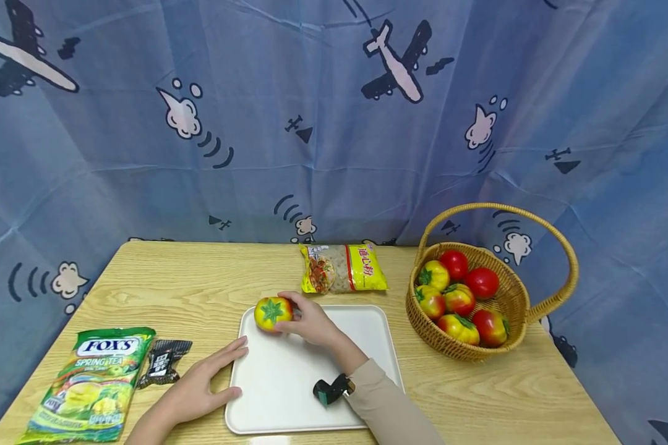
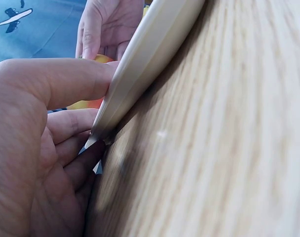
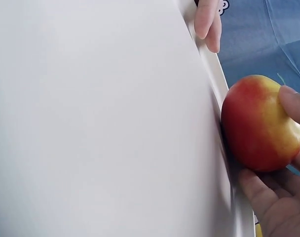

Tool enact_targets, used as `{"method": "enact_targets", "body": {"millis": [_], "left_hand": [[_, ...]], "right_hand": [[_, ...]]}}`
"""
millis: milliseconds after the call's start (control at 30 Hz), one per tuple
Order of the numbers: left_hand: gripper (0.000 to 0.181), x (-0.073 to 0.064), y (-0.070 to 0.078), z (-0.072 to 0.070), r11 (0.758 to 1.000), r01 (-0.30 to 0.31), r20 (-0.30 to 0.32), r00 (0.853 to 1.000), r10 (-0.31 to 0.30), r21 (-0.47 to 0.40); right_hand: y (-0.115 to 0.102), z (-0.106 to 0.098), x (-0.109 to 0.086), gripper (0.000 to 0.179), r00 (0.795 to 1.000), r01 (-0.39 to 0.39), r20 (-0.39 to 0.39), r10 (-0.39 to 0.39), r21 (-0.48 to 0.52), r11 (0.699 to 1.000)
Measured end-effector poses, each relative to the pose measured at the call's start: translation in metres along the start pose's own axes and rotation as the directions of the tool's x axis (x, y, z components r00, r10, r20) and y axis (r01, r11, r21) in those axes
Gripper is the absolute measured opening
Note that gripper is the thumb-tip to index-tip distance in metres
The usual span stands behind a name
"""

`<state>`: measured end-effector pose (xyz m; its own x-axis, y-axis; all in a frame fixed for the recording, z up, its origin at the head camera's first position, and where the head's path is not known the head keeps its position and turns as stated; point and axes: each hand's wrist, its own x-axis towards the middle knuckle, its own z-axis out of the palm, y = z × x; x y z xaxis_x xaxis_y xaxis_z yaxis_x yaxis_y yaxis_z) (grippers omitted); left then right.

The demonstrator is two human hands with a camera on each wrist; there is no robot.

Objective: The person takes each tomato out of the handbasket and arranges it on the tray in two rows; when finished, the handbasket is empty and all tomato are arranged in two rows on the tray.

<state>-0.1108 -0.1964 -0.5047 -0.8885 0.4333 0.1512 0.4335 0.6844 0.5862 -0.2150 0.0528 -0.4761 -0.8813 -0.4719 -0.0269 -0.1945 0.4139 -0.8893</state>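
From my station I see the right hand [image 1: 308, 321] pinching the red-and-yellow fruit [image 1: 273, 314] between thumb and fingers at the far left corner of the white tray [image 1: 312, 383], while the left hand [image 1: 197, 386] lies at its left edge, fingers loosely spread. I judge that uneven release could roll the rounded fruit, and a left-hand push could slide the tray across the bench [image 1: 479, 395]. The left wrist view shows me fingertips against the tray's outer wall, unclear from the head, where the green leaf [image 1: 271, 310] shows best.
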Motion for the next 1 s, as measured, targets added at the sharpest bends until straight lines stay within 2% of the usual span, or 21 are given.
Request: {"method": "enact_targets", "body": {"millis": [67, 300, 567, 833, 1000], "left_hand": [[0.064, 0.000, 0.000, 0.000, 1.000, 0.011, 0.009, 1.000, -0.011, -0.009], [0.063, 0.000, 0.001, -0.001, 1.000, -0.012, -0.003, 1.000, 0.012, -0.005], [0.063, 0.001, 0.001, -0.001, 1.000, 0.002, 0.014, 1.000, -0.002, -0.010], [0.063, 0.000, 0.002, -0.001, 1.000, 0.003, -0.007, 1.000, -0.003, -0.002], [0.063, 0.000, 0.002, -0.001, 1.000, -0.014, -0.023, 1.000, 0.014, 0.005]], "right_hand": [[0.001, 0.000, 0.001, 0.064, 1.000, -0.019, 0.003, 0.019, 0.024, 1.000], [0.004, 0.001, 0.004, 0.066, 0.999, -0.034, 0.016, 0.033, 0.032, 0.999], [0.000, 0.000, 0.002, 0.072, 0.998, -0.051, 0.038, 0.049, 0.062, 0.997], [0.000, -0.002, -0.001, 0.079, 0.998, -0.054, 0.048, 0.052, 0.057, 0.997], [-0.004, -0.012, -0.007, 0.079, 0.997, -0.055, 0.050, 0.051, 0.074, 0.996]]}}
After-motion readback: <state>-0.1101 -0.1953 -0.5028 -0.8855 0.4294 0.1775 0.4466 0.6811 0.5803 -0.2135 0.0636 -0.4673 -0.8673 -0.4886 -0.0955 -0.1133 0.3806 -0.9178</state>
